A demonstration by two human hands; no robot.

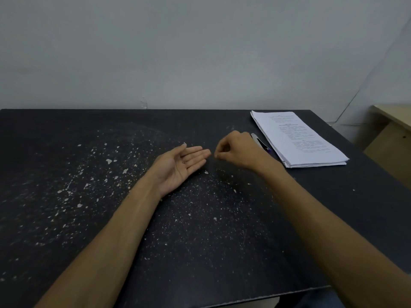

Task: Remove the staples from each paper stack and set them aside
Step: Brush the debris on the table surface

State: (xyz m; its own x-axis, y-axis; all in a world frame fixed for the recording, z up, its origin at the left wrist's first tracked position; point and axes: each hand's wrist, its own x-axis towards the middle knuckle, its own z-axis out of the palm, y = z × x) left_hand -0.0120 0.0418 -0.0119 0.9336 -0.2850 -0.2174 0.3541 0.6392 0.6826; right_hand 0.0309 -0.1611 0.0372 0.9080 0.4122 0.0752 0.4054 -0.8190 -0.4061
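My left hand [178, 167] lies palm up and flat over the middle of the dark table, and a small staple [184, 162] rests on the palm. My right hand [235, 152] hovers just right of the left fingertips with thumb and fingers pinched together; whether a staple sits in the pinch is too small to tell. A stack of printed white paper [298, 138] lies at the table's back right. A metal staple remover [260, 142] lies beside the stack's left edge, partly hidden by my right hand. A few faint staples [220, 170] lie on the table below the right hand.
The black table [89, 218] is speckled with white chips and scratches. A grey wall stands behind it. A light wooden desk [393, 121] stands to the far right beyond the table's edge.
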